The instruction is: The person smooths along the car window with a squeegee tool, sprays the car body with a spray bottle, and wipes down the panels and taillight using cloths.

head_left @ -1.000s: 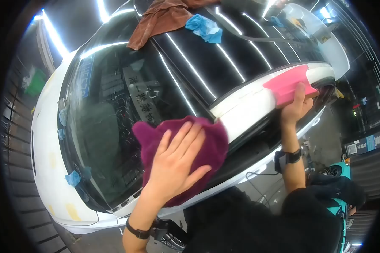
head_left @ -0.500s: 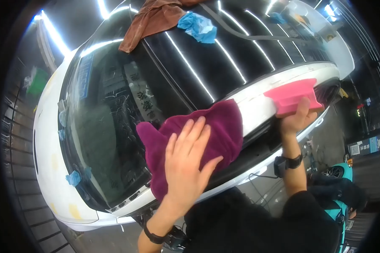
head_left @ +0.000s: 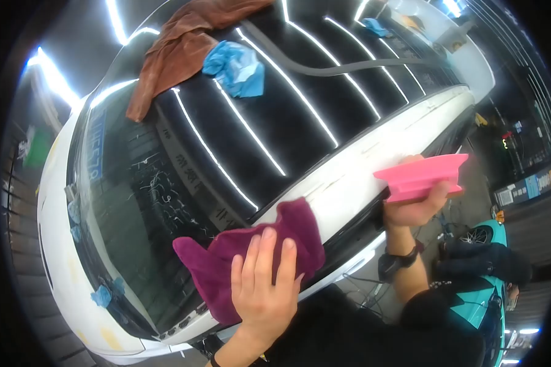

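Spread over the white roof pillar and windshield corner of the car is a purple cloth (head_left: 303,235). My left hand (head_left: 264,287) lies flat on it, fingers stretched out and pointing up. To the right, my right hand (head_left: 419,205) is closed around a pink block-shaped tool (head_left: 421,176), which it holds over the white roof rail (head_left: 373,156) near the side window. Part of that hand's fingers is hidden behind the tool.
A brown cloth (head_left: 180,52) and a crumpled blue cloth (head_left: 236,67) rest on the black roof. A dark strip (head_left: 324,71) crosses it. Blue scraps (head_left: 102,296) sit by the hood. At the right are a person (head_left: 483,260) and a turquoise vehicle (head_left: 476,309).
The view has shifted, showing more of the roof. The purple cloth and my left hand appear lower and further left. The pink tool is lower and turned slightly, still in my right hand.
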`<state>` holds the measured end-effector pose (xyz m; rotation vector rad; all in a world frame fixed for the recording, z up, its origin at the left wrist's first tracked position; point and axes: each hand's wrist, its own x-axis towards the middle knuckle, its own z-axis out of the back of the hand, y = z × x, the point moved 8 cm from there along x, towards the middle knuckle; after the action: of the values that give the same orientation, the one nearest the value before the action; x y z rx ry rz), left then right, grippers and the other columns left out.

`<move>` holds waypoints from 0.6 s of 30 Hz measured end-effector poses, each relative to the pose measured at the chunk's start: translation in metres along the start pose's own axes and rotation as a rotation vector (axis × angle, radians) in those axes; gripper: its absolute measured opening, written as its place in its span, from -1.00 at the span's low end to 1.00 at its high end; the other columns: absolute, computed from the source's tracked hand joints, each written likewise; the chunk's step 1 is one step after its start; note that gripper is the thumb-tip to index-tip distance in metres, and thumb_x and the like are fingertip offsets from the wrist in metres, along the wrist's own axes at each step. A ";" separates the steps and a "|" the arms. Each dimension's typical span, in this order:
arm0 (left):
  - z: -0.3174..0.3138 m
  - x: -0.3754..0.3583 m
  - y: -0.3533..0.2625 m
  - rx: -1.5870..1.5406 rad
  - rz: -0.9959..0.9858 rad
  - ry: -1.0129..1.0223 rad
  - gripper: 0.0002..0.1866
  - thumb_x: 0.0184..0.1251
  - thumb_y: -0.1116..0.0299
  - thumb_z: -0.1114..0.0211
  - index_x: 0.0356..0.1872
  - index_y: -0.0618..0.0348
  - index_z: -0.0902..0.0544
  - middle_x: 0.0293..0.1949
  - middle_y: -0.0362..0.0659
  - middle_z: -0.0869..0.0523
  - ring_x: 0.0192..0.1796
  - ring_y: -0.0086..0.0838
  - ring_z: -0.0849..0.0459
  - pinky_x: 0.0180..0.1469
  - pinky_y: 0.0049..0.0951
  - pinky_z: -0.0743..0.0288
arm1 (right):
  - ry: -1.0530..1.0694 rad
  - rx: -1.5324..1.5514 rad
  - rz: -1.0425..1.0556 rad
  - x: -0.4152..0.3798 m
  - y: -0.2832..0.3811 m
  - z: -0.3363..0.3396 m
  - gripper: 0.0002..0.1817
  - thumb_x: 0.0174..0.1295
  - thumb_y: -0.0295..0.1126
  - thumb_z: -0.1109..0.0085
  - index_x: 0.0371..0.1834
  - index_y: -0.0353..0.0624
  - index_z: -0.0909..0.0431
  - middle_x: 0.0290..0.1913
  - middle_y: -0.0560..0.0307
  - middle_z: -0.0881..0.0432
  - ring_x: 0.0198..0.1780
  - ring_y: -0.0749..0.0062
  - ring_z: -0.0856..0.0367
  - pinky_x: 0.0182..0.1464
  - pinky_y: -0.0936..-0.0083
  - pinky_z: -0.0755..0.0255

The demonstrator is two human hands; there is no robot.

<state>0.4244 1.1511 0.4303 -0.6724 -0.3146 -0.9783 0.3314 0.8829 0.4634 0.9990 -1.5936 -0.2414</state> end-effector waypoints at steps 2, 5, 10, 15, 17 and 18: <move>-0.001 0.024 -0.009 -0.002 -0.024 0.041 -0.19 -0.10 0.40 -0.55 0.32 0.35 -0.52 0.31 0.16 -0.54 0.31 0.05 -0.54 0.34 0.08 -0.38 | -0.025 0.150 -0.041 -0.002 -0.001 -0.005 -0.50 0.49 -0.01 0.13 -0.21 -0.35 -0.46 -0.40 -0.09 -0.58 -0.41 0.34 -0.53 -0.39 0.46 -0.40; -0.003 0.047 -0.017 -0.008 -0.023 0.015 -0.17 -0.10 0.38 -0.57 0.33 0.34 -0.51 0.25 0.14 -0.54 0.26 0.05 -0.53 0.33 0.09 -0.37 | -0.030 0.155 -0.048 -0.007 -0.001 -0.010 -0.50 0.52 0.02 0.14 -0.27 -0.27 -0.42 -0.43 -0.01 -0.54 -0.45 0.42 -0.45 -0.43 0.50 -0.31; -0.019 0.074 -0.038 0.051 -0.085 -0.004 -0.20 0.02 0.46 -0.51 0.38 0.38 -0.44 0.25 0.15 -0.50 0.25 0.11 -0.49 0.33 0.03 -0.33 | -0.107 0.223 -0.145 -0.017 -0.018 -0.004 -0.46 0.52 0.12 0.11 -0.24 -0.23 -0.45 -0.44 0.08 -0.57 -0.47 0.47 -0.51 -0.45 0.56 -0.34; -0.060 0.114 -0.075 0.080 -0.194 -0.027 -0.34 0.11 0.48 -0.43 0.31 0.39 -0.50 0.22 0.10 -0.55 0.25 0.01 -0.52 0.32 -0.07 -0.36 | 0.077 0.712 -0.389 -0.022 -0.048 -0.012 -0.41 0.52 0.14 0.12 -0.34 -0.23 -0.50 -0.56 0.09 -0.52 -0.58 0.44 -0.45 -0.49 0.50 -0.31; -0.091 0.111 -0.081 0.163 -0.186 -0.071 -0.36 0.14 0.48 -0.38 0.32 0.35 -0.51 0.22 0.08 -0.56 0.26 0.01 -0.52 0.33 -0.08 -0.35 | 0.155 0.940 -0.590 -0.033 -0.072 -0.008 -0.47 0.53 0.10 0.11 -0.25 -0.22 -0.49 -0.52 0.06 -0.53 -0.54 0.41 -0.47 -0.44 0.45 -0.33; -0.106 0.112 -0.089 0.182 -0.200 -0.102 -0.38 0.15 0.49 -0.36 0.32 0.32 -0.51 0.23 0.06 -0.56 0.27 0.00 -0.52 0.34 -0.09 -0.35 | 0.166 1.036 -0.688 -0.036 -0.083 -0.003 -0.50 0.53 0.07 0.10 -0.21 -0.22 -0.49 -0.50 0.05 -0.54 -0.52 0.39 -0.47 -0.42 0.43 -0.34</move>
<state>0.4046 0.9744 0.4430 -0.5321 -0.5620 -1.0918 0.3707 0.8585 0.3852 2.2919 -1.1233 0.2480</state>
